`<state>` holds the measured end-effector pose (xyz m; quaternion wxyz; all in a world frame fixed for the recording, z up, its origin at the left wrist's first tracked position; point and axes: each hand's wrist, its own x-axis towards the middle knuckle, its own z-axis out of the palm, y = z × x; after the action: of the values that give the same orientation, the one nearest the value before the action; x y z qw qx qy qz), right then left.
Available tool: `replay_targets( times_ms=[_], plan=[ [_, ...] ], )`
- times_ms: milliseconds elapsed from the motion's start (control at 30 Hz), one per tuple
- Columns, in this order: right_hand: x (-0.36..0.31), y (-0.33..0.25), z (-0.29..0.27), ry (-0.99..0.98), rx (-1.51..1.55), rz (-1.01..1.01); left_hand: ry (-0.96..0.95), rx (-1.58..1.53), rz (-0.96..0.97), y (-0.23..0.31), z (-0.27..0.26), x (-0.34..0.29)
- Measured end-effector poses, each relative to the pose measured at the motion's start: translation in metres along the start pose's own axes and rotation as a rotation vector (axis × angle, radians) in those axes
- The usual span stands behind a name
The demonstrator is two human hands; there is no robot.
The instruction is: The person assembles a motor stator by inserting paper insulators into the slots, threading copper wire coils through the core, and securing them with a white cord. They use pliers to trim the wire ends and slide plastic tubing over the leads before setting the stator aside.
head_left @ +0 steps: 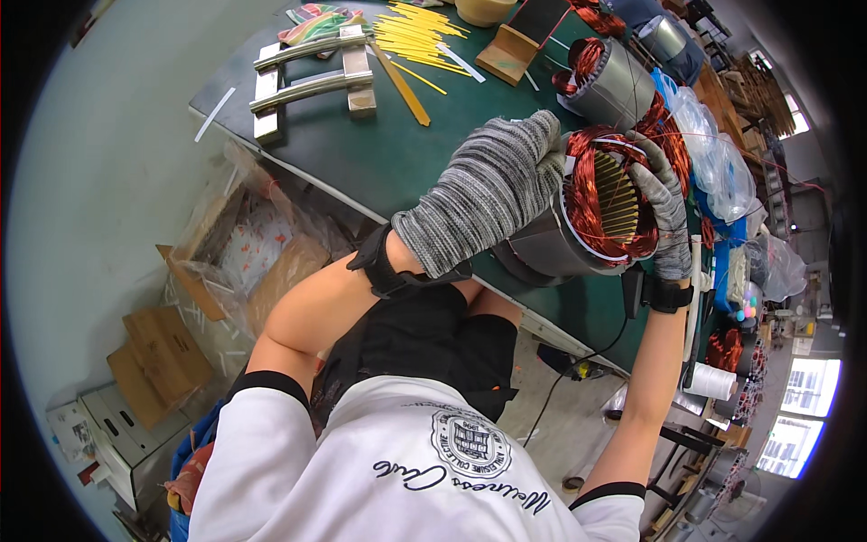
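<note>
White shirt cloth lies nearest, below the fingers; the gloved left hand curls its fingers at the upper-left rim of the stator, whether pinching anything I cannot tell; the gloved right hand, reaching up, rests parted, curved fingers along its copper winding's right side; the stator sits between both hands, over the green tabletop; dark script and a round crest mark the shirt; beyond the fingers lie yellow strips and another stator; far left, cartons; far right, a window.
</note>
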<state>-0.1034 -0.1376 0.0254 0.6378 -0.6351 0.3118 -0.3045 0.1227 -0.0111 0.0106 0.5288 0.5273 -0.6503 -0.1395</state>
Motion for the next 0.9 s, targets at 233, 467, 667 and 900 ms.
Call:
replay_targets(
  times_ms=[233, 467, 667, 900],
  plan=[
    [0.001, 0.003, 0.000, 0.007, 0.072, -0.003, -0.060, 0.082, 0.085, -0.001, -0.016, 0.019],
    [-0.003, 0.002, 0.008, 0.045, 0.084, -0.017, -0.033, -0.087, 0.053, -0.001, 0.008, -0.019],
    [-0.002, 0.000, 0.012, 0.067, 0.064, -0.021, 0.137, -0.293, -0.126, 0.008, 0.047, -0.068],
    [0.000, -0.002, 0.021, 0.055, -0.025, 0.014, 0.373, -0.297, -0.173, -0.005, 0.032, -0.068]
  ],
)
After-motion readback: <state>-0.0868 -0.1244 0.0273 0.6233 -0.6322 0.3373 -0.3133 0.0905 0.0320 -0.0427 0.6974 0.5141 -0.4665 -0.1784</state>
